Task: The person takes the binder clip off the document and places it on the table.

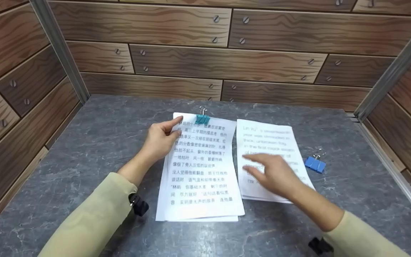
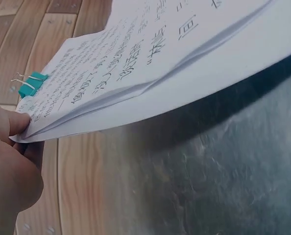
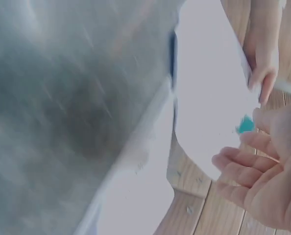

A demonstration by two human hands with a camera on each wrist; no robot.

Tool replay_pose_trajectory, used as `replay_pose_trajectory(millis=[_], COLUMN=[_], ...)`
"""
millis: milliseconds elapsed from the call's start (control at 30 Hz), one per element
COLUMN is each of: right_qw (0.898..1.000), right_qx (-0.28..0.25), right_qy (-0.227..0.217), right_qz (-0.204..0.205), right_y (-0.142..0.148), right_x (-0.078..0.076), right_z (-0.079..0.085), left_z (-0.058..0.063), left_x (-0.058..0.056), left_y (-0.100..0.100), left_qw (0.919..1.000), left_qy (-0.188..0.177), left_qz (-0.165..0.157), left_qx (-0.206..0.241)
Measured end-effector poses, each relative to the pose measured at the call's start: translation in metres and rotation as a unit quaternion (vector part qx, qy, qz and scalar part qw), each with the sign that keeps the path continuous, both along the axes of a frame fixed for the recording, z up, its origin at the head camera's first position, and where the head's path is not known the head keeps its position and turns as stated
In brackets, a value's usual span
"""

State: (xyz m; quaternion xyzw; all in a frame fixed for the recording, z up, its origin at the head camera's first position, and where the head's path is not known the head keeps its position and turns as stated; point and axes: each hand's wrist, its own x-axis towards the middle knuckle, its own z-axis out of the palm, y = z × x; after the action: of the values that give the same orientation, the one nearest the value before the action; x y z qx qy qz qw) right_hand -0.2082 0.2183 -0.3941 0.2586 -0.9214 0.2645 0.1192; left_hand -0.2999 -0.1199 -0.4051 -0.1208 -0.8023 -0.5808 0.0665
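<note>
My left hand (image 1: pixel 160 140) pinches the upper left edge of a stack of paper sheets (image 1: pixel 202 175) printed with Chinese characters. A teal binder clip (image 1: pixel 202 119) is clamped on that stack's top edge, its wire handles pointing away. In the left wrist view the thumb lies on top of the sheets (image 2: pixel 121 63), and their long edge is raised over the table. My right hand (image 1: pixel 278 175) hovers over a second stack of sheets (image 1: pixel 268 137) with English text, fingers apart and nothing between them. The right wrist view is blurred; its fingers (image 3: pixel 243 169) are loosely bent there.
A blue binder clip (image 1: pixel 315 164) lies on the grey marbled table (image 1: pixel 112 117), just right of the English sheets. Wood-patterned panels (image 1: pixel 177 59) wall the back and both sides, with metal posts (image 1: pixel 61 50) at the corners.
</note>
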Motion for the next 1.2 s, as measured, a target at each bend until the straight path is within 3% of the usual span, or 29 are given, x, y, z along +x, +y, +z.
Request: replay_pose_trajectory(millis=[200,333,533,833,1200], right_qw=[0.996,0.992,0.989,0.984,0.97], right_qx=[-0.084,-0.124,-0.13,-0.137,-0.156], right_qy=[0.02,-0.006,-0.065,-0.111,-0.16], right_qz=[-0.022,-0.017,-0.015,0.03,0.096], right_y=[0.005,0.0,-0.012,-0.032,-0.04], right_x=[-0.034,-0.052,-0.07,-0.087,-0.094], right_z=[0.028,0.045,0.063,0.078,0.08], left_z=[0.007,0.01,0.014,0.019,0.022], left_x=[0.011,0.019,0.027,0.037,0.042], left_y=[0.006,0.008,0.011,0.015,0.016], left_qw=[0.9994,0.9988,0.9973,0.9952,0.9934], left_qy=[0.023,0.032,0.034,0.041,0.033], left_qz=[-0.01,-0.019,-0.035,-0.064,-0.081], left_qx=[0.022,0.032,0.055,0.062,0.074])
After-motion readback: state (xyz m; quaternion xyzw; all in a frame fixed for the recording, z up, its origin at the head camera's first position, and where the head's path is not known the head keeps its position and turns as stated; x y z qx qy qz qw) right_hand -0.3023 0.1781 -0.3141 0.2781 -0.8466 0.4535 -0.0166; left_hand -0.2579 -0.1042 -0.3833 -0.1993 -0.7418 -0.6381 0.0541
